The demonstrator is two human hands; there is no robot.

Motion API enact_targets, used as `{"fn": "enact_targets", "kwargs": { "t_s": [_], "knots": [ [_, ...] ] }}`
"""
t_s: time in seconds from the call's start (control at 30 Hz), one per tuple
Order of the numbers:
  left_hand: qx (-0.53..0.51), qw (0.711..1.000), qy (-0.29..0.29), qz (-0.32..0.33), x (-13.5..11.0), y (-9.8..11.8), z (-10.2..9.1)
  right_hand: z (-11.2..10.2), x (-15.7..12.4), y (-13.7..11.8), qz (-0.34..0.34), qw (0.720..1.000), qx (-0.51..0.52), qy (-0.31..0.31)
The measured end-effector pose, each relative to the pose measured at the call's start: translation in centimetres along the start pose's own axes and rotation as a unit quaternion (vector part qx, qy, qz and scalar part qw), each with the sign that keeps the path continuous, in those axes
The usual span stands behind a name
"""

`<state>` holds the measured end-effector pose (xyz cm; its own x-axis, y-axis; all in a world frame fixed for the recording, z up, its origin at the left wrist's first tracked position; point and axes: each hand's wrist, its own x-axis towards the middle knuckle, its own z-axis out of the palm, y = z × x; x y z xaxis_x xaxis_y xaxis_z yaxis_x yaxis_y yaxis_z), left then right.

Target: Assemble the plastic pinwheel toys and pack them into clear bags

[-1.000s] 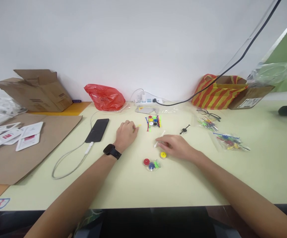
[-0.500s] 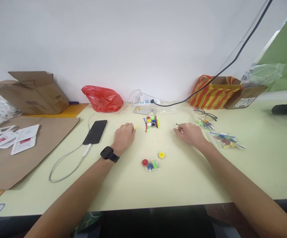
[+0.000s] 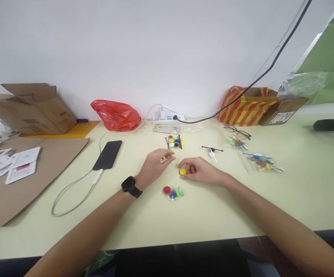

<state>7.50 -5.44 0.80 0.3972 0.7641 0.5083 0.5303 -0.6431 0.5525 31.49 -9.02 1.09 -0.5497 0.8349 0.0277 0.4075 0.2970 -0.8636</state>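
Observation:
My left hand (image 3: 154,166), wearing a black watch (image 3: 131,186), is closed with its fingertips pinching a slim yellow stick (image 3: 173,154), mostly hidden by the fingers. Just right of it, my right hand (image 3: 203,171) has thumb and fingers around a round yellow disc (image 3: 183,171). Nearer me lie a red disc (image 3: 167,190), a blue disc (image 3: 173,195) and a green disc (image 3: 179,191) on clear plastic. Behind my hands sits a group of coloured discs and sticks (image 3: 174,141). A black spinner-like piece (image 3: 212,149) and a white one (image 3: 212,154) lie beyond my right hand.
On the left are a phone (image 3: 107,154) with its cable and a cardboard sheet (image 3: 51,169). Bagged coloured parts (image 3: 262,162) and glasses (image 3: 238,132) lie right. Along the wall stand a red plastic bag (image 3: 116,115), a power strip (image 3: 168,119) and a striped bag (image 3: 246,109).
Both hands have moved inward, close together. My right hand has left the black piece on the table and taken hold of the yellow disc. My left hand has brought the yellow stick rightward.

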Motion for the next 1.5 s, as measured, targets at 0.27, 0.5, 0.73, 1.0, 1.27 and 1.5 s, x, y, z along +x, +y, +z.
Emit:
{"fn": "enact_targets", "kwargs": {
  "t_s": [0.27, 0.5, 0.73, 1.0, 1.27, 1.5],
  "knots": [
    [-0.1, 0.993, -0.032, 0.043, -0.4, 1.8, 0.8, -1.0, 0.5, 0.1, 0.08, 0.975, 0.189, 0.089],
    [-0.141, 0.985, -0.09, 0.049, -0.7, 1.8, 1.3, -1.7, 0.7, 0.6, 0.074, 0.967, 0.242, 0.024],
    [-0.134, 0.98, -0.142, 0.048, -0.9, 2.0, 1.2, -2.5, 0.4, 0.6, 0.061, 0.968, 0.234, -0.069],
    [-0.112, 0.979, -0.163, 0.048, -0.9, 2.3, 0.9, -1.9, 1.0, 1.8, 0.074, 0.969, 0.235, -0.035],
    [-0.06, 0.981, -0.171, 0.075, -0.8, 2.2, 0.7, -1.6, 1.1, 2.0, 0.055, 0.974, 0.217, -0.027],
    [-0.058, 0.981, -0.167, 0.077, -0.9, 2.3, 0.7, -1.4, 1.0, 1.6, 0.03, 0.991, 0.127, 0.017]
  ]
}}
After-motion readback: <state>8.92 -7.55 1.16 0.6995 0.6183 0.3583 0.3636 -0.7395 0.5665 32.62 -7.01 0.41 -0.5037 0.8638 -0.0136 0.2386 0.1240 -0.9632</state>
